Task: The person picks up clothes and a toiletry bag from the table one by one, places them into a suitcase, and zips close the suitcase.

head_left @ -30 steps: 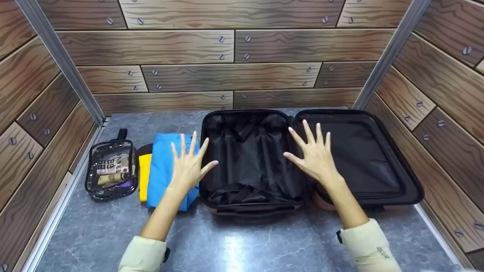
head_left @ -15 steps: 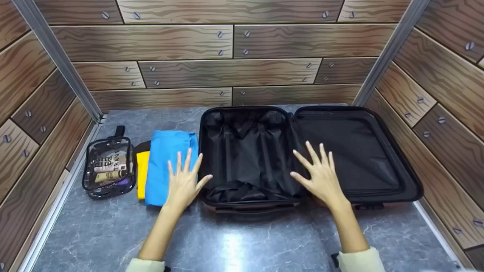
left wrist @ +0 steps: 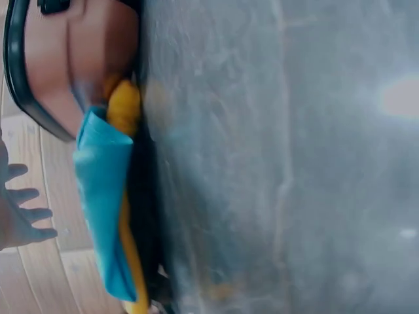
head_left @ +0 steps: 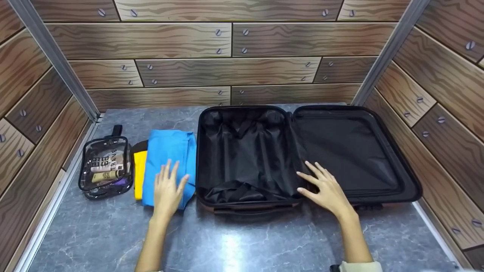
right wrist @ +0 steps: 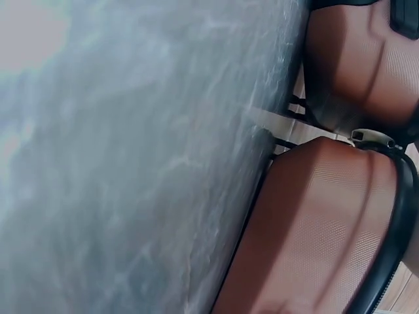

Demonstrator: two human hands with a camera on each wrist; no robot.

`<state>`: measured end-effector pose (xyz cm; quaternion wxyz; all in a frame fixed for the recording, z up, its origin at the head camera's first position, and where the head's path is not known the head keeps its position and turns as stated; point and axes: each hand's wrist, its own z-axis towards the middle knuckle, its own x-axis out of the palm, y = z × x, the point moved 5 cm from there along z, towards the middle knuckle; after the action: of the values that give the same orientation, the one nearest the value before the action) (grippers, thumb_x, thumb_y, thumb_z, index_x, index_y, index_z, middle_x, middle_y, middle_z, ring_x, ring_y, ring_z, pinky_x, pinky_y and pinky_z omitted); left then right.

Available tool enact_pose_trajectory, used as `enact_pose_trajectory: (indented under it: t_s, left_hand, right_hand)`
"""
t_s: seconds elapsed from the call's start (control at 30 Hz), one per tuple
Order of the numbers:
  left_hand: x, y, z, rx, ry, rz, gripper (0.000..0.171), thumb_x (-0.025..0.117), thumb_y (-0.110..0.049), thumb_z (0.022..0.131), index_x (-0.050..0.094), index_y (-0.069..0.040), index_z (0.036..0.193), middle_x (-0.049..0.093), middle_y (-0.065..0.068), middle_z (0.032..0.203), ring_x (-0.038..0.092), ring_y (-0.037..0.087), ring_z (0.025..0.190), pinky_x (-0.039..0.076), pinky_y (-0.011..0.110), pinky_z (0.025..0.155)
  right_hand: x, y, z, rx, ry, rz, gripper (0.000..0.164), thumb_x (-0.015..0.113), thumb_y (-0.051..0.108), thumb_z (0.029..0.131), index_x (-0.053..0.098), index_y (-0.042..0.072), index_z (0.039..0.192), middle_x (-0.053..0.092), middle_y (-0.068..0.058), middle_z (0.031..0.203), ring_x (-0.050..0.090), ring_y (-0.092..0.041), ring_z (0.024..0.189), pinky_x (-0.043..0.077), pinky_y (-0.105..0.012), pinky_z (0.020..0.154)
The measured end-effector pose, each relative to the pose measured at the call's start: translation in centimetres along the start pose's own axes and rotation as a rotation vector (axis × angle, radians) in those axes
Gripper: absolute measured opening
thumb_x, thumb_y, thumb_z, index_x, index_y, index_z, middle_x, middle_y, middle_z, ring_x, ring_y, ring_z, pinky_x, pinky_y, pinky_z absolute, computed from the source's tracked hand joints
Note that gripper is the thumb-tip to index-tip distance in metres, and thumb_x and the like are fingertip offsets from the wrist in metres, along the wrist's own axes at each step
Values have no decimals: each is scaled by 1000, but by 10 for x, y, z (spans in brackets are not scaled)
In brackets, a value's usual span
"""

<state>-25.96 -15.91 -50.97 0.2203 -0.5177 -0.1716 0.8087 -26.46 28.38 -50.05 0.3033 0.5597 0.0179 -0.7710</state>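
My left hand (head_left: 167, 192) hovers over a folded blue cloth (head_left: 170, 145), its fingers fairly straight and holding nothing. In the left wrist view a gap shows between this hand (left wrist: 16, 212) and the blue cloth (left wrist: 105, 196). Yellow fabric (head_left: 140, 177) and dark fabric (head_left: 141, 146) peek out from under the blue one. An open suitcase (head_left: 244, 158) lies flat to the right, black-lined, with a pinkish-brown shell (right wrist: 314, 216). Fingers spread and slightly bent, my right hand (head_left: 329, 194) overlaps the near end of the hinge side between the two halves, with nothing in its grasp.
At the far left lies a clear, black-edged toiletry pouch (head_left: 106, 168) with several tubes inside. The suitcase's other half (head_left: 348, 155) reaches nearly to the right wall. Wood-patterned panels (head_left: 227, 39) enclose the grey marbled tabletop (head_left: 230, 241) at the back and sides.
Both hands have drawn back toward the body and their fingers are less spread. The left hand has also shifted left over the blue cloth. Suitcase, cloths and pouch stay put.
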Motion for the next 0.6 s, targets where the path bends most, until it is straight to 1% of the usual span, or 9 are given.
enact_pose_trajectory:
  t_s: [0.17, 0.37, 0.47, 0.6]
  left_hand:
    - [-4, 26, 3, -87, -50, -49, 52, 51, -32, 94, 44, 0, 133, 31, 23, 141, 25, 42, 128, 16, 54, 104]
    - [-10, 53, 7, -147, -116, -98, 48, 58, -21, 90, 46, 2, 131, 33, 26, 138, 30, 43, 125, 20, 54, 102]
    - [-12, 66, 11, -188, -116, -122, 48, 58, -20, 90, 46, 2, 131, 33, 27, 138, 31, 44, 123, 22, 56, 100]
    - [-14, 83, 18, -264, -76, -166, 49, 57, -20, 91, 44, 1, 133, 31, 27, 139, 30, 46, 124, 24, 57, 99]
  right_hand:
    - [1, -3, -1, 10, 7, 40, 47, 65, 47, 81, 60, 28, 124, 37, -1, 142, 28, -31, 131, 24, -58, 98]
    - [2, -5, -2, 19, 0, 65, 45, 66, 45, 81, 61, 28, 123, 37, 0, 142, 29, -31, 130, 25, -59, 97]
    - [2, -5, -1, 25, 4, 77, 44, 66, 45, 81, 61, 29, 123, 37, 1, 143, 28, -30, 130, 24, -59, 97]
    - [3, -5, -2, 30, 14, 84, 44, 65, 45, 82, 61, 29, 123, 36, 1, 143, 28, -29, 131, 24, -59, 97]
